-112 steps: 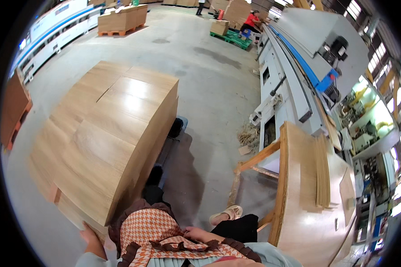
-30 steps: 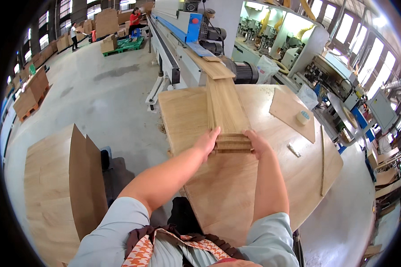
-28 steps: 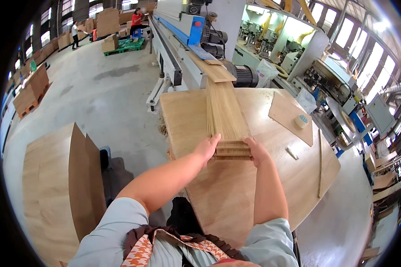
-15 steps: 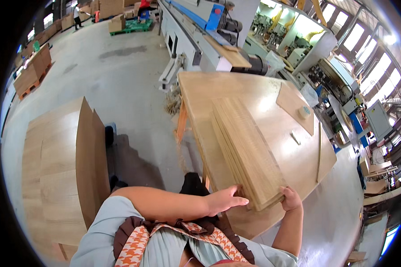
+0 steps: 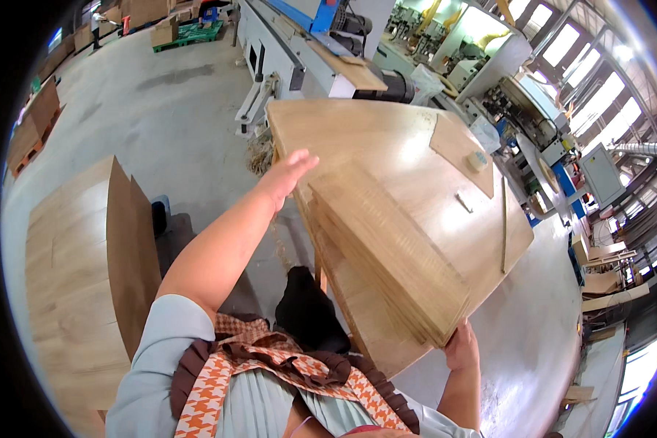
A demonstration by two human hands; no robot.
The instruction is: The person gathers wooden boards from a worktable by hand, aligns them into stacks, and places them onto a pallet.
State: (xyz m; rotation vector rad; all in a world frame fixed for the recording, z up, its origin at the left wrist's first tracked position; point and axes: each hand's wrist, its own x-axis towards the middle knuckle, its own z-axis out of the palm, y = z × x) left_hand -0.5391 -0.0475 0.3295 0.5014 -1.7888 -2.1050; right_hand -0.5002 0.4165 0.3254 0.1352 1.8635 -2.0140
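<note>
A stack of long, thin wooden boards [image 5: 390, 244] lies slantwise on a wood-topped table [image 5: 343, 124], its layers fanned along the left side. My right hand [image 5: 463, 346] grips the near right corner of the stack, the fingers partly hidden at the boards' edge. Beyond the table's left edge, my left hand [image 5: 289, 177] reaches out beside the far end of the stack. Its fingers are extended and it holds nothing.
On the table's right part lie a thin panel [image 5: 456, 153] with a tape roll [image 5: 478, 160], a small light-coloured piece [image 5: 463, 202] and a narrow strip [image 5: 504, 226]. Large stacked panels [image 5: 69, 270] stand at left. A long machine [image 5: 270, 44] is behind the table.
My left hand has left the near end of the stack and moved forward and left to its far end. The boards have shifted and fanned out, while my right hand stays at the near corner.
</note>
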